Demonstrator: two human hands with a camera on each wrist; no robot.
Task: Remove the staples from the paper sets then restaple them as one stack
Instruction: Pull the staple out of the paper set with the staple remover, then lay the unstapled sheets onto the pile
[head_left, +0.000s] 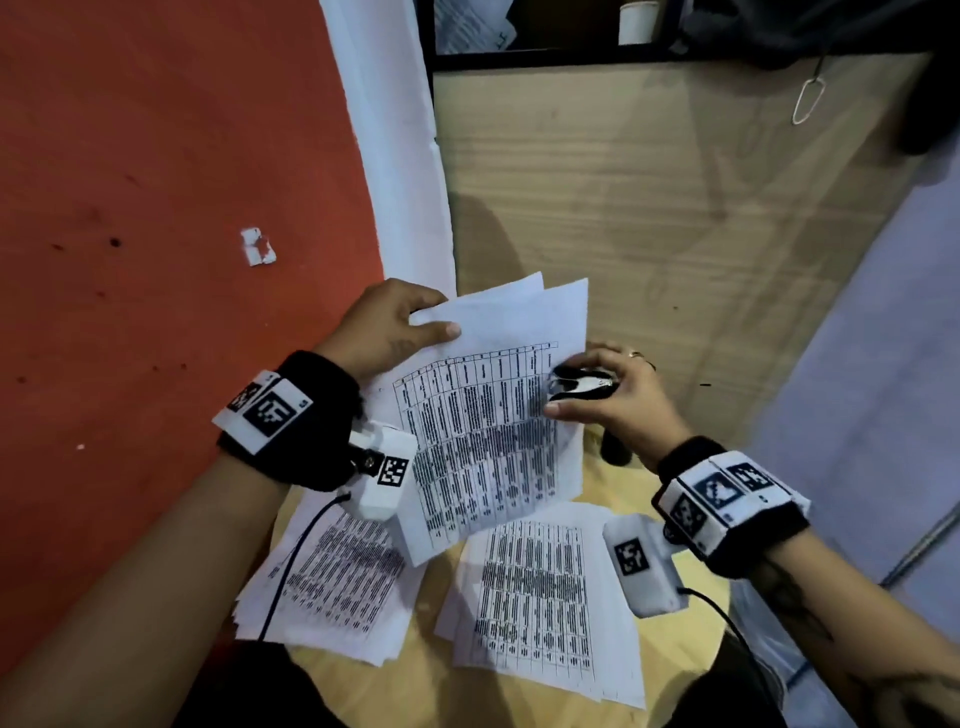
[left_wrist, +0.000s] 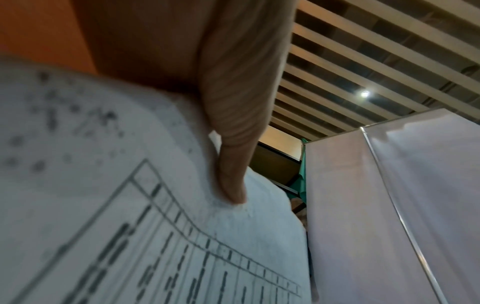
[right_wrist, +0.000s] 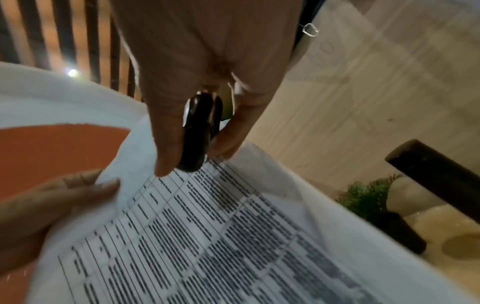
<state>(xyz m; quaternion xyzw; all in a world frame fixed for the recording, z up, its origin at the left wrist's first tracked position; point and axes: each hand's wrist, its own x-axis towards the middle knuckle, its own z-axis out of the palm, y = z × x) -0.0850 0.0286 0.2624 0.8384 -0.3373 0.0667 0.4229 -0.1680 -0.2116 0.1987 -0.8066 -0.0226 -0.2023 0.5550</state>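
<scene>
A set of printed table sheets (head_left: 493, 410) is lifted off the table. My left hand (head_left: 400, 322) pinches its top left corner, thumb on top (left_wrist: 231, 164). My right hand (head_left: 597, 384) grips a black and silver staple remover (head_left: 579, 387) at the set's right edge, near the top; the right wrist view shows the staple remover (right_wrist: 200, 131) between thumb and fingers, just above the paper (right_wrist: 207, 236). Two more paper sets lie flat below: one at lower left (head_left: 337, 577), one at lower right (head_left: 540, 597). I can make out no staple.
The round wooden table (head_left: 431, 691) sits under the papers. An orange wall (head_left: 156, 208) is on the left, a white partition (head_left: 395, 156) beside it. A dark post (right_wrist: 436, 181) and a small potted plant (right_wrist: 369, 197) stand to the right. Wood floor lies beyond.
</scene>
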